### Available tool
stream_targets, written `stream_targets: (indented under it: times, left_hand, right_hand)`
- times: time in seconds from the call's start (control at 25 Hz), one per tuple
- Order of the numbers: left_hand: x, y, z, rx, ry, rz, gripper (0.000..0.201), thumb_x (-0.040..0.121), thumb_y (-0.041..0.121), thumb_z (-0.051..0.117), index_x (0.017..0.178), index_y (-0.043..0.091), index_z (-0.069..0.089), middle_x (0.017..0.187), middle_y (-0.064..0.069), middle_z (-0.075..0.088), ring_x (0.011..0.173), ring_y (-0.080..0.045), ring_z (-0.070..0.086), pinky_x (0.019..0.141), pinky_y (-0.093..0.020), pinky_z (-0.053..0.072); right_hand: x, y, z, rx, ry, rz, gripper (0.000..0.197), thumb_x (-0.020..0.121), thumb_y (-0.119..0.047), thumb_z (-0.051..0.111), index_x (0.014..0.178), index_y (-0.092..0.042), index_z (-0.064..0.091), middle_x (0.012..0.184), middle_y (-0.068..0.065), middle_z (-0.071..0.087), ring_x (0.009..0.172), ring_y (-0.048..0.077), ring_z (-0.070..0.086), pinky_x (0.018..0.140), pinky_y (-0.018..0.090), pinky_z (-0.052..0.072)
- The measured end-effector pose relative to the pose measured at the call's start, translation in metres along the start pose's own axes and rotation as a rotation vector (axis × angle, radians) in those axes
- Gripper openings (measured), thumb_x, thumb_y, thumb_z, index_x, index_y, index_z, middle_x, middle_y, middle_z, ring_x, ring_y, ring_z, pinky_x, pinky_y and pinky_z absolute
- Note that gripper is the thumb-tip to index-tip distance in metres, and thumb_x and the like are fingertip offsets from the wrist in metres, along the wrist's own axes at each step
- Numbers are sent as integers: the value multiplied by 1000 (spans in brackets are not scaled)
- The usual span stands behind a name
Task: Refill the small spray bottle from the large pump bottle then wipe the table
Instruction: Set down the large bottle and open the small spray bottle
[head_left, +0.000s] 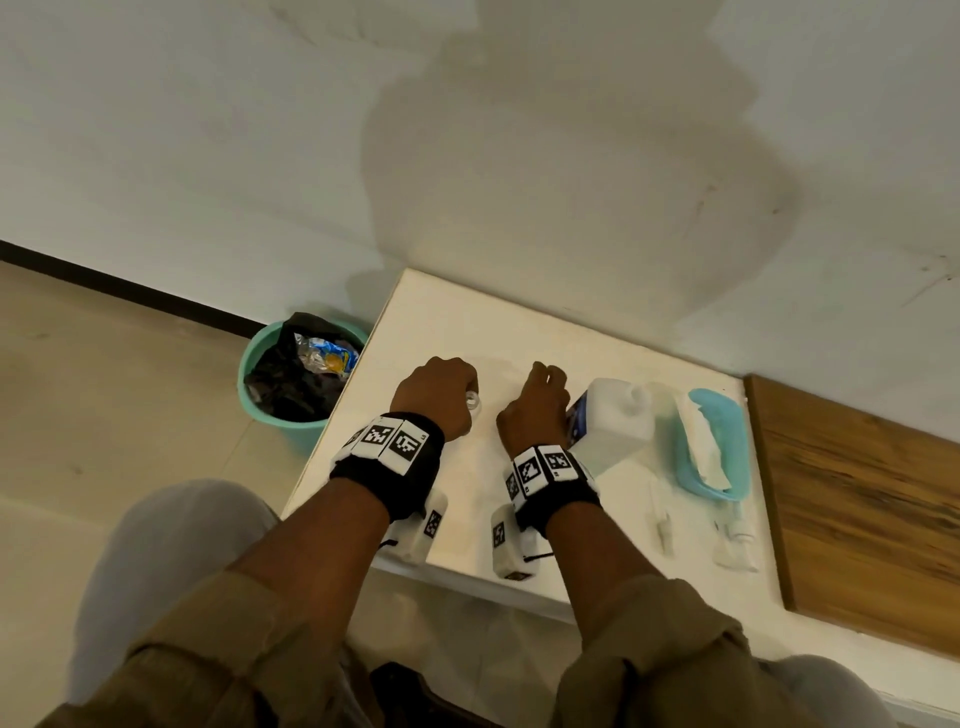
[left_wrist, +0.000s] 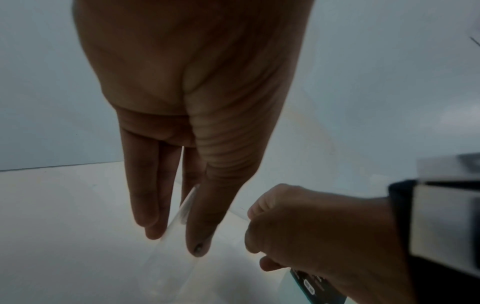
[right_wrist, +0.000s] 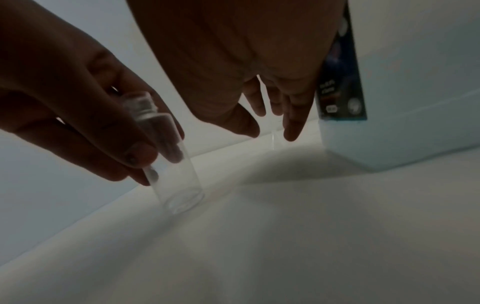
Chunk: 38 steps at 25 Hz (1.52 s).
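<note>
Small clear plastic spray bottle (right_wrist: 174, 164), uncapped, upright on white bench (head_left: 457, 322), left of large white pump bottle (head_left: 613, 421). Left hand (head_left: 436, 397) fingers clamped around it; right hand (head_left: 535, 410) fingers loosely apart, empty. Best kept steady and vertical for refilling.

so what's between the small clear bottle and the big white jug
Only the right hand, hanging over bare white table beside the large white jug. The left hand holds the small clear bottle. The right wrist view shows it.

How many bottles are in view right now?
2. The small clear bottle gripped by the left hand; the large white bottle beside the right hand. Pale items nearby are unclear.
</note>
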<state>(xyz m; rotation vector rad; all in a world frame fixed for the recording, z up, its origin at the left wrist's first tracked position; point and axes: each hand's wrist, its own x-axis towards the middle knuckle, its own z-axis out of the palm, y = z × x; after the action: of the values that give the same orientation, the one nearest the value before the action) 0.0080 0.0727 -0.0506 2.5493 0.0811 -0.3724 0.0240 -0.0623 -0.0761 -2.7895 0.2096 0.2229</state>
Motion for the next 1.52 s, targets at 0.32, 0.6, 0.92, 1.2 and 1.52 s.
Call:
stream_targets:
  times: [0.32,0.6,0.92,1.2,1.52]
  left_hand:
    - [-2,1,-1,-52,-9,-3,32,71,10,74,100,21,64,109,-4,62,97,-26,61,72,-29,41]
    - [-2,0,-4,-72,-41,-34,37,64,11,82,95,22,65,106,-3,63,94,-26,62,76,-33,51]
    - [-3,2,-5,-53,-45,-32,41,63,13,84,98,21,65,108,-2,63,96,-25,62,81,-35,53]
    - [-3,4,-5,-28,-46,-28,38,65,15,84,97,21,65,106,-2,64,94,-25,62,82,-37,54]
    - [-3,5,-4,-7,-41,-27,38,66,16,84,98,22,65,105,-1,64,93,-24,62,82,-37,54]
  right_hand:
    - [23,4,6,-119,-12,-19,40,85,1,54,123,-6,44,130,14,44,118,33,48,88,43,48]
    - [7,9,12,-49,-40,-99,21,93,-10,54,113,-8,51,119,13,54,111,30,55,88,37,49]
    - [-24,18,12,97,30,-155,20,92,-22,61,107,-12,51,106,7,59,98,25,58,80,35,48]
    - [-38,19,13,567,67,-100,24,81,-4,70,100,-17,65,102,2,66,84,14,62,81,31,55]
    - [-46,14,-7,710,249,-211,23,93,-5,58,111,-14,69,106,1,69,91,8,61,86,22,51]
